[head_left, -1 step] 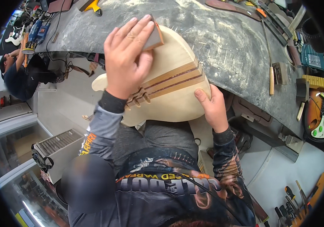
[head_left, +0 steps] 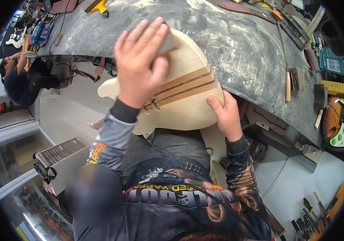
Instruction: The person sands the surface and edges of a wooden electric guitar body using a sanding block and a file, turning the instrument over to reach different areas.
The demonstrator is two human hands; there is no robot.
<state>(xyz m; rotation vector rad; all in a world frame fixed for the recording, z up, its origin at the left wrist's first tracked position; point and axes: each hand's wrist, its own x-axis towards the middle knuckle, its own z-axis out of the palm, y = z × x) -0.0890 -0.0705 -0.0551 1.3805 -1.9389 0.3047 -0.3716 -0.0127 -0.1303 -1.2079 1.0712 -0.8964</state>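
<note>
An unfinished electric guitar body [head_left: 192, 72] of pale bare wood rests over my lap against the bench edge. Brown and dark stripes run along its middle, with cut slots near my left wrist. My left hand [head_left: 142, 60], slightly blurred, presses a grey sanding block [head_left: 168, 43] flat on the far part of the wood, fingers laid over it. Around the near right edge of the body my right hand [head_left: 227, 116] is closed, thumb on top. Part of the fretted neck [head_left: 97, 124] shows beyond my left forearm; the rest is hidden.
The dusty grey workbench [head_left: 244, 52] curves ahead. On it lie a yellow-handled brush [head_left: 98, 7] and a wooden-handled file [head_left: 288, 86]. A sunburst guitar body [head_left: 334, 116] stands at right. Another person [head_left: 19, 82] works at far left, by a grey cabinet [head_left: 65, 156].
My left hand and the sanding block have shifted slightly right across the wood, and the left forearm has swung right with them. My right hand keeps its place on the body.
</note>
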